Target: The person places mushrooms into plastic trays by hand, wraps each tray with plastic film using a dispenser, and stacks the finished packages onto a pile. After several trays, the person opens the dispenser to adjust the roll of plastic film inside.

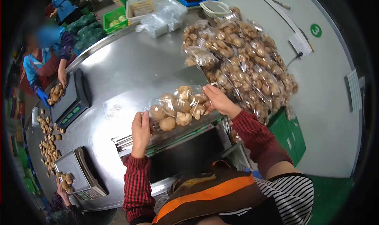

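Observation:
A clear plastic bag of brown mushrooms (179, 106) is stretched between my two hands, above a sealing device (177, 136) at the table's front edge. My left hand (140, 132) grips the bag's left end, fingers and thumb closed on the film. At the opposite end, my right hand (218, 100) pinches the film near the top right corner. The mushrooms lie loosely grouped inside, caps and some stems showing. Close by on the right rises a big heap of bagged mushrooms (241, 55).
Across the metal table (138, 63), a co-worker (49, 59) handles mushrooms beside a dark scale (71, 98). Another person's hand (62, 189) holds mushrooms by a second scale (77, 169). Loose mushrooms (49, 150) lie between. Plastic bags (164, 17) and a green crate (288, 134) stand around.

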`<control>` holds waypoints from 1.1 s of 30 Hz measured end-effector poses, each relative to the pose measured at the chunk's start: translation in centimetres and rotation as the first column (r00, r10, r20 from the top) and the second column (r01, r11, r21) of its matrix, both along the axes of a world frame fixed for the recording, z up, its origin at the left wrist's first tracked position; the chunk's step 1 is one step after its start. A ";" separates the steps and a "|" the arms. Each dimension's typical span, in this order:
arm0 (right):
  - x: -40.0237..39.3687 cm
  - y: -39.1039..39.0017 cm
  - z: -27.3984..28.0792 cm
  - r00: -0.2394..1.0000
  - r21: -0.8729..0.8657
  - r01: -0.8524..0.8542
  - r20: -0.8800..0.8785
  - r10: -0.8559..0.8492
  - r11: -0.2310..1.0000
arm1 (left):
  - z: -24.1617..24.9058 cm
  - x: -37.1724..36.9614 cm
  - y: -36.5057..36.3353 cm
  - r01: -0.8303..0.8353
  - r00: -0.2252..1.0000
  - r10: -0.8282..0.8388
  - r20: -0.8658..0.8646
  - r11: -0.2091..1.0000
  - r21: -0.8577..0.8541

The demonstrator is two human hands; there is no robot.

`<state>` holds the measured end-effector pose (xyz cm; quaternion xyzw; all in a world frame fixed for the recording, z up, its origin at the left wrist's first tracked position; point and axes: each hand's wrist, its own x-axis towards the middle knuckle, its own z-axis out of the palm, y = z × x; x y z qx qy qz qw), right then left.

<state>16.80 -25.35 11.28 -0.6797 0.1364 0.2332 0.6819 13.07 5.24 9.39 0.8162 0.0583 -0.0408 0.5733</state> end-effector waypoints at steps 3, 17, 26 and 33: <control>-6.0 -0.5 1.2 0.995 0.024 -0.032 -0.091 0.034 0.999 | 1.9 -5.1 0.2 0.023 0.982 -0.029 -0.188 0.999 -0.034; -26.0 -1.3 -7.0 0.864 -0.470 0.504 0.267 -0.428 0.725 | -5.9 -15.6 -0.7 0.158 0.986 -0.149 -0.068 0.975 0.155; -29.6 2.1 -24.8 0.514 -0.159 0.858 0.303 -0.803 0.489 | -8.9 -11.0 -10.1 0.221 0.838 -0.469 0.279 0.759 0.613; -29.8 5.7 -6.5 0.995 0.625 0.098 -0.047 -0.089 0.775 | -5.7 -16.7 -10.3 -0.052 0.703 -0.711 -0.019 -0.025 -0.998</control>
